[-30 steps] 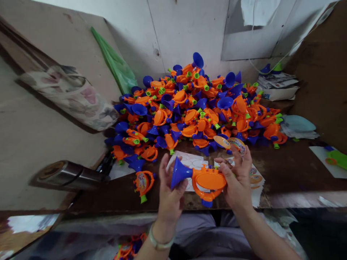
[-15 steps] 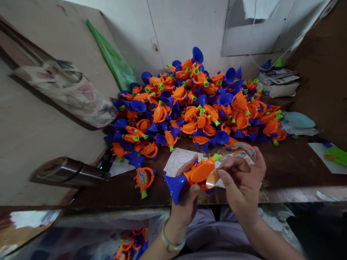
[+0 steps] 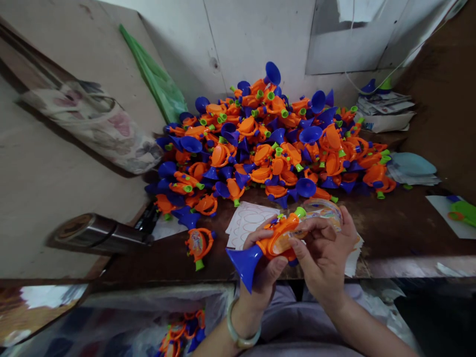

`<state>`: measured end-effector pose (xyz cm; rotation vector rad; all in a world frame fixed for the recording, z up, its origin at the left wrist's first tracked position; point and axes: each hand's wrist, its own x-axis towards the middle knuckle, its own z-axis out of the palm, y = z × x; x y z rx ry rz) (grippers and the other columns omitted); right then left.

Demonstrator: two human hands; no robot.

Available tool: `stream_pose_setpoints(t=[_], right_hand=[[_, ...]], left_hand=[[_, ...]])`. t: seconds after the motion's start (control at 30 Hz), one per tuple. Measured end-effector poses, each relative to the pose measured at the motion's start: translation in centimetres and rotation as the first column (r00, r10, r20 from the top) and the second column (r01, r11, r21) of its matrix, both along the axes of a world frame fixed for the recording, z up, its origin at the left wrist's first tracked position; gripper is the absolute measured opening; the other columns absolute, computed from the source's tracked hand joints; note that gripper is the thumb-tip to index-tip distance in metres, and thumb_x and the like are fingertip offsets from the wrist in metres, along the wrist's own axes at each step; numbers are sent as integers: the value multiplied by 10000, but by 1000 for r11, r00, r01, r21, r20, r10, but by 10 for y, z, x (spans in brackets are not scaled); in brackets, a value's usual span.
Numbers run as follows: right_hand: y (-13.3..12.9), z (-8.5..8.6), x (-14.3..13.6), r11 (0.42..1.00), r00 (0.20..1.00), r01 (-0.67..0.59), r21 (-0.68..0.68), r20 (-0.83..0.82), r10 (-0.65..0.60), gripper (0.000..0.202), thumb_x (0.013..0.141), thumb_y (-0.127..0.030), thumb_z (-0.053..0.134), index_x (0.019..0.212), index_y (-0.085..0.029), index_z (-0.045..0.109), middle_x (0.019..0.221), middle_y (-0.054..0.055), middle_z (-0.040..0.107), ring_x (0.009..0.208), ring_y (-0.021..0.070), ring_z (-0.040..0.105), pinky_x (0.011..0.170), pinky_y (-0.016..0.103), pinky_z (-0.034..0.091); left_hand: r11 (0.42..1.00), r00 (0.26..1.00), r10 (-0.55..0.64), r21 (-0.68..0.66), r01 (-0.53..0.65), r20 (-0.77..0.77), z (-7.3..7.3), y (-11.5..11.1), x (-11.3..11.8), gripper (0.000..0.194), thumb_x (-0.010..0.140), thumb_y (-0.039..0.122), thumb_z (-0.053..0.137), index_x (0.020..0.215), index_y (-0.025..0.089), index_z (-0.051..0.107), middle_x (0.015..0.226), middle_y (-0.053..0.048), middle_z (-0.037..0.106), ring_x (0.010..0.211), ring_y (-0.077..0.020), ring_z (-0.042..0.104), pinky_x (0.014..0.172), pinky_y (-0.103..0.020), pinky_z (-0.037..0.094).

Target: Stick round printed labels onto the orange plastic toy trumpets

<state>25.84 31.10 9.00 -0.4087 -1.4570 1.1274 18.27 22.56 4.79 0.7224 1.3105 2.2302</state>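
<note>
My left hand (image 3: 262, 272) is closed around a toy trumpet (image 3: 278, 238) with a blue bell, an orange oval body and a green mouthpiece. The bell points left and toward me, the mouthpiece up to the right. My right hand (image 3: 323, 253) pinches a clear oval sticker (image 3: 284, 243) that lies against the orange face of the trumpet. A curved clear plastic piece (image 3: 327, 204) shows just beyond the right fingers; whether the hand holds it is unclear. On the table left of my hands lies another toy trumpet (image 3: 199, 245) with a picture on its face.
A big heap of toy trumpets (image 3: 260, 153) fills the back of the table. Printed sheets (image 3: 247, 223) lie under my hands. A steel flask (image 3: 100, 233) stands left, below a hanging cloth bag (image 3: 100, 124). Stacked papers (image 3: 386, 114) sit back right. More trumpets (image 3: 184, 332) lie below the table edge.
The trumpet has tilted slightly and its bell has dipped. The clear sticker has moved from beside the trumpet's right edge onto its orange face, with my right fingers closer in.
</note>
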Motion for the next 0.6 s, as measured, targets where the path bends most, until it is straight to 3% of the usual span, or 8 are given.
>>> stream_pose_setpoints(t=[0.17,0.37,0.6], right_hand=[[0,1,-1,996,999,42,84,21,-44,846,960,-98,695,1622,-465,319,1020,10,605,876,189,662,733,315,642],[0,0,-1,991,995,79,107,50,-85,839,971,-116,676,1642,-432,281,994,16,601,840,198,661,685,321,635],[1,-2,-2,987,997,73,141,22,-77,827,967,-95,673,1612,-458,305,1001,-6,621,850,194,666,754,357,634]], left_hand=[[999,1000,-21,43,20,20,-1,-1,1,372,870,434,876,1184,320,713,1333,-55,714,1173,-253,726,1100,-444,559],[1000,999,13,6,-13,45,2,3,4,363,871,441,867,1150,289,692,1250,-67,722,1181,-286,734,1066,-473,586],[996,997,73,-61,-71,28,3,6,3,347,879,469,836,1110,267,673,1251,-83,736,1227,-313,719,1117,-517,546]])
